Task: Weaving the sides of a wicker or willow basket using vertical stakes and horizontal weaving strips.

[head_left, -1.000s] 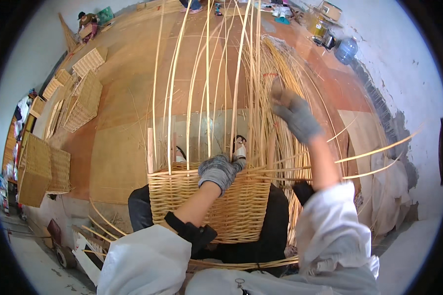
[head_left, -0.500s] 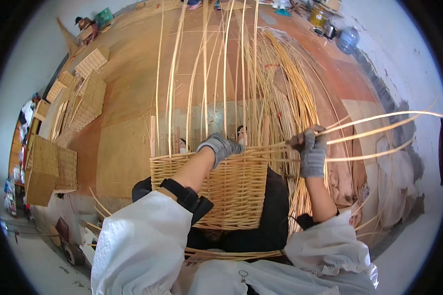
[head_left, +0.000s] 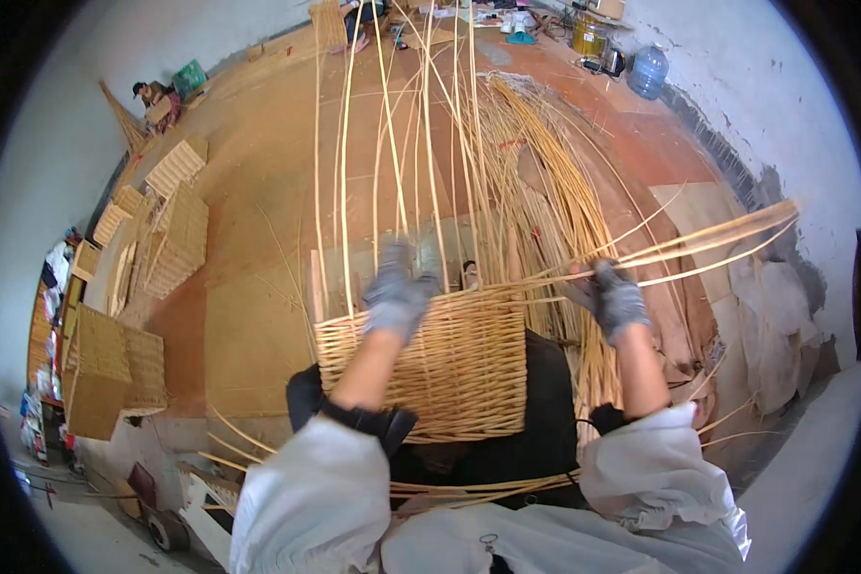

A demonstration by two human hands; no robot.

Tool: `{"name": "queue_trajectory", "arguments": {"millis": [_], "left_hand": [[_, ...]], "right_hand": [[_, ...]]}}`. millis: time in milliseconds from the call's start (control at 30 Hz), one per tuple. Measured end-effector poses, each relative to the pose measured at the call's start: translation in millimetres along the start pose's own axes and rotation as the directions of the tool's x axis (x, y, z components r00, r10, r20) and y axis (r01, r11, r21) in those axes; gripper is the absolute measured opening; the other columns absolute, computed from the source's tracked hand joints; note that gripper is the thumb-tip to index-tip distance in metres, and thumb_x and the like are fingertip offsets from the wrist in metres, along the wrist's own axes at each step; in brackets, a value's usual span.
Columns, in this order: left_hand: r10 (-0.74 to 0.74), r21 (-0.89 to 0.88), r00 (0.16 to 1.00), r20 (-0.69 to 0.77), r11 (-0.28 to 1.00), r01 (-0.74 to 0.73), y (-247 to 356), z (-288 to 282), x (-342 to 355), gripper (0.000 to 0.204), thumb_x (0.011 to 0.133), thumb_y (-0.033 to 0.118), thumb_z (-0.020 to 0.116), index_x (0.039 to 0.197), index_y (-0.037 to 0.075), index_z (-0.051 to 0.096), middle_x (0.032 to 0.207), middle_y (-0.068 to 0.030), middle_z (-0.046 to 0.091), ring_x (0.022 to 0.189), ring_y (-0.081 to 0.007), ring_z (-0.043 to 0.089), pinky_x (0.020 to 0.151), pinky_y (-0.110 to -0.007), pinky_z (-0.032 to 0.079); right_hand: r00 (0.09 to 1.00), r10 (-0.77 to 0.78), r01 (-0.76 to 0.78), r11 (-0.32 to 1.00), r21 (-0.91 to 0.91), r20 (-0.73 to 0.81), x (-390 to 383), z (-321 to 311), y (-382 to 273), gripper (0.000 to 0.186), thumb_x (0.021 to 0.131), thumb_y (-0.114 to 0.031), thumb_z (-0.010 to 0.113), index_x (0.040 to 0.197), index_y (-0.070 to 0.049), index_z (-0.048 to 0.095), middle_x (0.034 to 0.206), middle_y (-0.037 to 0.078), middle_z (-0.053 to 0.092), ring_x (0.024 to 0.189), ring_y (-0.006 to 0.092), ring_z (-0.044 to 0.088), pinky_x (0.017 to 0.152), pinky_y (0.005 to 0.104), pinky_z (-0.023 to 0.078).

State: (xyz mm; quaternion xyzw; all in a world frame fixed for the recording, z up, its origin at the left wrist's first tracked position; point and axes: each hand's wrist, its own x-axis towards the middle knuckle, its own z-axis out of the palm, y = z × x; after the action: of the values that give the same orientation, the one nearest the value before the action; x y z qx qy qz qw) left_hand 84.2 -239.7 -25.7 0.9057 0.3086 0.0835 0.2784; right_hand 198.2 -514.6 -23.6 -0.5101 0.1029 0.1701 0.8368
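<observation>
A woven wicker panel (head_left: 450,368) leans across my lap, with upright willow stakes (head_left: 345,182) rising from its top edge. My left hand (head_left: 398,298), in a grey glove, is at that edge beside a stake. Motion blurs its fingers, so whether they grip the stake is unclear. At the panel's right end my right hand (head_left: 610,295), gloved too, is closed on several long willow rods (head_left: 713,236). These rods run from the weave through the hand and stick out to the right.
A heap of loose willow rods (head_left: 574,210) lies on the floor right of the panel. Finished wicker baskets (head_left: 177,239) stand at the left, one larger basket (head_left: 100,368) nearer. A water jug (head_left: 649,72) is by the right wall. A person (head_left: 158,100) sits far left, another (head_left: 362,17) at the back.
My left hand has lifted slightly and shifted left along the panel's top edge. My right hand keeps its rods, whose free ends have drawn closer together. The whole view has shifted.
</observation>
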Motion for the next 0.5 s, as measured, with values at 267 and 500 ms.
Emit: {"name": "queue_trajectory", "arguments": {"millis": [267, 500], "left_hand": [[-0.365, -0.867, 0.929, 0.064, 0.441, 0.233, -144.0, -55.1, -44.2, 0.041, 0.092, 0.036, 0.050, 0.114, 0.001, 0.052, 0.095, -0.0120, 0.062, 0.086, -0.0231, 0.058, 0.078, -0.032, 0.048], [0.092, -0.963, 0.994, -0.063, -0.267, -0.037, -15.7, -146.0, -118.2, 0.061, 0.087, 0.057, 0.043, 0.102, 0.000, 0.055, 0.081, -0.0071, 0.059, 0.070, -0.0193, 0.058, 0.065, -0.033, 0.050]], "right_hand": [[0.996, 0.080, -0.054, 0.243, -0.968, -0.035, -66.2, 36.4, 91.5, 0.068, 0.081, -0.043, 0.063, 0.128, 0.002, 0.042, 0.127, 0.026, 0.046, 0.121, 0.0395, 0.040, 0.101, 0.0386, 0.035], [0.695, -0.570, 0.693, 0.368, -0.620, 0.439, -121.3, 65.9, -23.1, 0.073, 0.075, -0.035, 0.073, 0.128, 0.003, 0.041, 0.123, 0.023, 0.049, 0.118, 0.0307, 0.045, 0.098, 0.0336, 0.036]]}}
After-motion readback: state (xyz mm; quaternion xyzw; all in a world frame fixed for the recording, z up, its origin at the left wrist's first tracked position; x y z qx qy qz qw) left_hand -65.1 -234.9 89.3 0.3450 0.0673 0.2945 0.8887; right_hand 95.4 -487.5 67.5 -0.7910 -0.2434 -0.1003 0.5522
